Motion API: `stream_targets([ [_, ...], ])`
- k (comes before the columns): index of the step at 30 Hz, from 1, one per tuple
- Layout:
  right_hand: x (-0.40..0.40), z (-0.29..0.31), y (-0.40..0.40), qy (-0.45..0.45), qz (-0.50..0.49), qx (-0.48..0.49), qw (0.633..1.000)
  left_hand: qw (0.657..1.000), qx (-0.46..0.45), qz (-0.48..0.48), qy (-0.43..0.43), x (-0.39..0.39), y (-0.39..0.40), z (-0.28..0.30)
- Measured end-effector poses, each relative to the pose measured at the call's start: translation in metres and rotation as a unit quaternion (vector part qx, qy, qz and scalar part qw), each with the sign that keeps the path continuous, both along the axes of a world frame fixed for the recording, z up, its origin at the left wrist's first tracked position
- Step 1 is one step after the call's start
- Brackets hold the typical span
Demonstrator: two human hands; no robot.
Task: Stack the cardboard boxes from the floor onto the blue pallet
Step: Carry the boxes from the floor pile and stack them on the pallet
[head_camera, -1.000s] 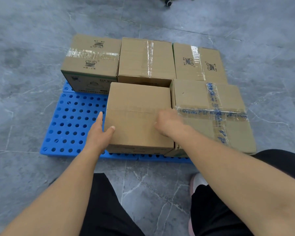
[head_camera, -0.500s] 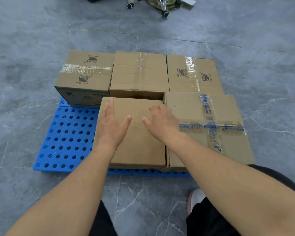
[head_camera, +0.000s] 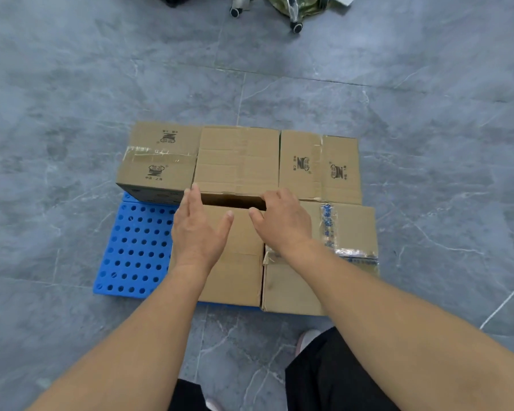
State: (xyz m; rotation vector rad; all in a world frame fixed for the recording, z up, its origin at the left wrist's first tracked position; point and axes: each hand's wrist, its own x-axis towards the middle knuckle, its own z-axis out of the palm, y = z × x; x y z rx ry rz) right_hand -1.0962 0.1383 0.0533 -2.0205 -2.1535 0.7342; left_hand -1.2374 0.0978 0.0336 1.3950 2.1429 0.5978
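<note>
Several cardboard boxes stand on the blue pallet [head_camera: 134, 247]. The back row holds a printed box [head_camera: 158, 161], a plain box [head_camera: 238, 158] and another printed box [head_camera: 321, 167]. In front, a plain box [head_camera: 238, 271] sits beside a box with blue tape [head_camera: 347, 232]. My left hand [head_camera: 198, 229] hovers with straight fingers over the front plain box's left part. My right hand [head_camera: 282, 221] is spread over its right part, holding nothing. The pallet's front left corner is bare.
Grey marble floor tiles surround the pallet. Chair castors [head_camera: 294, 25] and a camouflage bag [head_camera: 297, 4] lie at the top edge. My dark trousers and a shoe [head_camera: 307, 336] are below, near the pallet's front edge.
Both hands let go of the front plain box's near edge and moved forward over its top, fingers straightening. The view pulled back and upward.
</note>
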Motion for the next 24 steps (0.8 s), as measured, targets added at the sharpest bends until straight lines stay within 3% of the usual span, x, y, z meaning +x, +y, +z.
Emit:
stream_targets([
  [15, 0.122, 0.227, -0.007, 0.023, -0.104, -0.033, 0.994, 0.998, -0.055, -0.024, -0.03, 0.122, 0.006, 0.231],
  [24, 0.169, 0.309, -0.043, 0.013, -0.144, -0.017, 0.989, 0.994, -0.052, -0.093, -0.021, 0.16, -0.021, 0.302],
])
